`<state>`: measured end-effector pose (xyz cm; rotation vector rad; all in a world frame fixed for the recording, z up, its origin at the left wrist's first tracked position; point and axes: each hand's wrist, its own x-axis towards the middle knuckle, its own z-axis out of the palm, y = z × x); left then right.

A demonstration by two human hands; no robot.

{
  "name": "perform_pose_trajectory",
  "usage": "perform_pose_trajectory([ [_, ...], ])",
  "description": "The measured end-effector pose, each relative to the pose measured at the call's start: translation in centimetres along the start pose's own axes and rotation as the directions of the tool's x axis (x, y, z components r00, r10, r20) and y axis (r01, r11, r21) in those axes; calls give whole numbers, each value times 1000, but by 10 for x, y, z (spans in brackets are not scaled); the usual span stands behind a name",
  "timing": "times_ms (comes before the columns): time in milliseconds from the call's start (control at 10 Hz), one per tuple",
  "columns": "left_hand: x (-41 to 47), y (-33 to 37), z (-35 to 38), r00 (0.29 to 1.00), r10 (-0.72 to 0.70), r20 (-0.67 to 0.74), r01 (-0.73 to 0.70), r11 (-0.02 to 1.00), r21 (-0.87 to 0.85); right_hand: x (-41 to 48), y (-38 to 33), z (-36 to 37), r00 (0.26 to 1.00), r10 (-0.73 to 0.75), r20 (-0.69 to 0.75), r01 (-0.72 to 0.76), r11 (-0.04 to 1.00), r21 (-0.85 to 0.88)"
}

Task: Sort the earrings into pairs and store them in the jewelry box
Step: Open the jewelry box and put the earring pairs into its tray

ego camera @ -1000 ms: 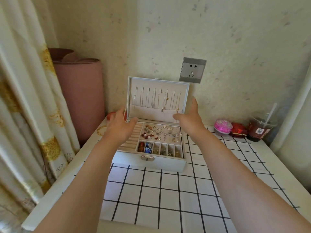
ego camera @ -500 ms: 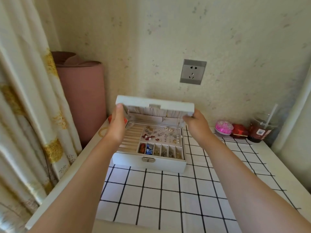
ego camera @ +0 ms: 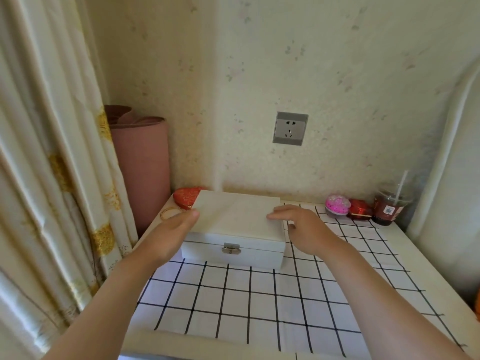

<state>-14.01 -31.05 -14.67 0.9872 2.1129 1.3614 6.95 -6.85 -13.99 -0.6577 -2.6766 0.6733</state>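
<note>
Head view: white jewelry box (ego camera: 233,222) sits at the back-left of the grid cloth (ego camera: 259,302), close to the wall, lid down flat. Metal clasp (ego camera: 231,248) faces the person; can't tell if it's latched.

Left hand (ego camera: 168,235) is open against the box's left side, thumb tip touching the lid's near-left corner. Right hand (ego camera: 304,229) is loose too, w/ relaxed fingers lying on the lid's right edge and nothing gripped. One hand per side probably seats the lid evenly and stops the box sliding on the cloth.

By the box's back-left corner: red pouch (ego camera: 187,197) and a thin gold bangle (ego camera: 168,213), both on bare table. Rolled pink mat (ego camera: 141,162) stands in the corner beside the curtain (ego camera: 52,152). Far right along the wall: pink glitter case (ego camera: 337,206), red case (ego camera: 359,209), and a lidded drink cup (ego camera: 389,206) w/ straw. All three are well apart from the box.

Hidden: no earrings visible anywhere. They're likely inside, but pairing can't be checked w/ the lid down. Left hand's fingers are mostly out of sight behind the palm. The box covers part of the pouch. An orange thing at the right frame edge is cut off, unidentifiable.
</note>
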Motion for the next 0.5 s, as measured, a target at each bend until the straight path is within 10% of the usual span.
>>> perform_pose_trajectory([
  [200, 3, -9, 5, 998, -56, -6, 54, 941, 335, 4, -9, 9, 999, 35, -41, -33, 998, 52],
  [500, -7, 32, -5, 993, 91, -80, -68, 966, 250, 5, -38, -23, 996, -15, -90, 29, 988, 153],
])
